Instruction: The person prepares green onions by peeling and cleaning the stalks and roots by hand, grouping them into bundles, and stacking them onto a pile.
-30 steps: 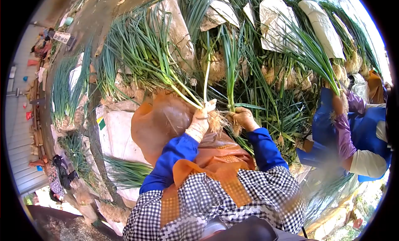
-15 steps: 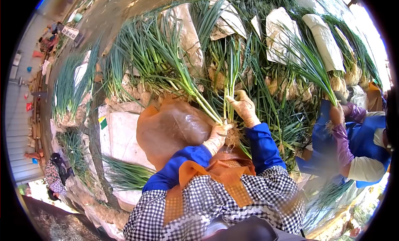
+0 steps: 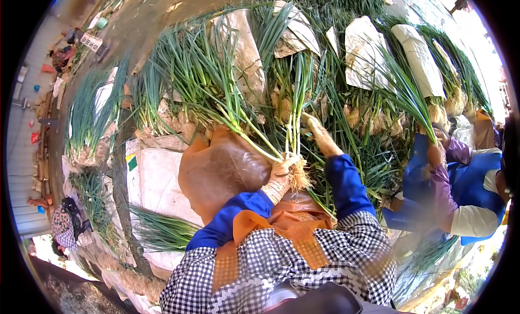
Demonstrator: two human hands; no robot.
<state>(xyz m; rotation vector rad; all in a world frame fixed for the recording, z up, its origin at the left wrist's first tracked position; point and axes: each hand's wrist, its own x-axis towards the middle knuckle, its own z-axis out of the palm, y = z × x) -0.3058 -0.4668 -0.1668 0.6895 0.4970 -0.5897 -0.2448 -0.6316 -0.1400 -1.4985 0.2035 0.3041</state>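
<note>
My left hand (image 3: 278, 176) is closed round the lower stems of a few green onions (image 3: 293, 131), just above their pale, shaggy roots. Their stalks fan upward and to the left. To the right of those stems is my right hand (image 3: 319, 135), raised and a little apart from them, its fingers partly bent; whether anything small is between them is too blurred to tell. Below lies a brown plastic apron (image 3: 225, 162) over my lap. A large heap of green onions (image 3: 187, 70) lies beyond my left hand.
White wrapping sheets (image 3: 365, 51) lie among onion bundles ahead. Loose leaves (image 3: 363, 157) cover the ground at right. A co-worker in a blue apron (image 3: 471, 178) holds onions at far right. A white sack (image 3: 162, 178) and another bundle (image 3: 165, 229) are at left.
The onions from both hands have come together in my left hand. My right hand crossed to the stems, then moved slightly right, off them. The co-worker's hands shifted slightly.
</note>
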